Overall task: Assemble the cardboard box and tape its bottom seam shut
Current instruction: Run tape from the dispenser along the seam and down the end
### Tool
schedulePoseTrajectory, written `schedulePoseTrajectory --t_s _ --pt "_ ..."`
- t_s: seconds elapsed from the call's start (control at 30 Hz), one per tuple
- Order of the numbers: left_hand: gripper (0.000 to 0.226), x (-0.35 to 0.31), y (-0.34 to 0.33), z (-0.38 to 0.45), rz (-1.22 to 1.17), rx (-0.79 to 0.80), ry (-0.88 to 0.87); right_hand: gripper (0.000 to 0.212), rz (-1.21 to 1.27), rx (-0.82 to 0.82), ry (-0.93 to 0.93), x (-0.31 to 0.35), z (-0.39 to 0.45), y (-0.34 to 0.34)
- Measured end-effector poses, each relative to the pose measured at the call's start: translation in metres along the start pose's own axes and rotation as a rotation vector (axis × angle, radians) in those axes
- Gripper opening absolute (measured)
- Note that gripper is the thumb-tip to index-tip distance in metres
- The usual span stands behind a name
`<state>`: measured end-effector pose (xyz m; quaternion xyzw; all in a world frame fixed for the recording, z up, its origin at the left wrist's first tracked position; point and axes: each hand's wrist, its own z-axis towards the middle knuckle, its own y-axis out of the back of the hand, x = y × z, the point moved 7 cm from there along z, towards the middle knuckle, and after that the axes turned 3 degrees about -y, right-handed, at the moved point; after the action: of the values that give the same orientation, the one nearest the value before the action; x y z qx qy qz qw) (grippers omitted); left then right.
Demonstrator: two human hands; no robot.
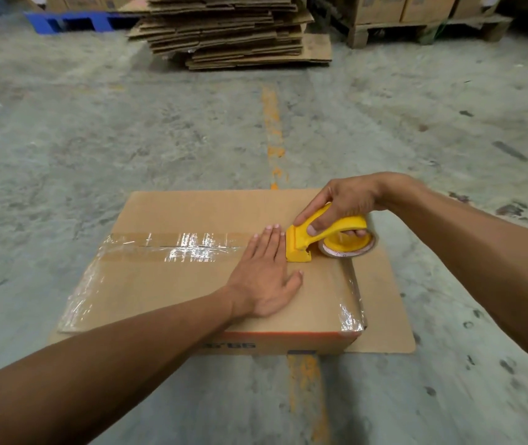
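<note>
Cardboard box (172,284): assembled, lying flaps-up on a flat cardboard sheet (387,303) on the concrete floor (127,133), clear tape (188,247) laid along its centre seam from the left edge to mid-panel, further tape on its left and right edges. Left hand (264,274): fingers straight, palm pressed flat on the box top over the seam, touching the dispenser's blade end. Right hand (342,203): fingers curled round the yellow tape dispenser (326,236), which rests on the box near its right edge.
</note>
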<state>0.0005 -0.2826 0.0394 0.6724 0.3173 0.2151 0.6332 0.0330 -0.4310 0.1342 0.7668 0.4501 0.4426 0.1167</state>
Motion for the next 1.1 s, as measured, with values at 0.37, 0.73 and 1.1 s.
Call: schedulePoseTrajectory --t_s 0.37,0.73,1.1 --pt "0.085 0.004 0.002 -0.004 -0.036 -0.052 -0.027 0.039 0.089 0.0 -0.02 -0.038 -0.032 0.014" --pt "0.076 -0.02 0.015 0.002 0.05 0.018 -0.074 0.035 0.08 -0.064 -0.05 -0.07 -0.053 0.029" --pt "0.094 -0.078 0.0 0.026 -0.03 -0.041 -0.02 0.039 0.227 -0.043 -0.074 -0.103 -0.078 0.032"
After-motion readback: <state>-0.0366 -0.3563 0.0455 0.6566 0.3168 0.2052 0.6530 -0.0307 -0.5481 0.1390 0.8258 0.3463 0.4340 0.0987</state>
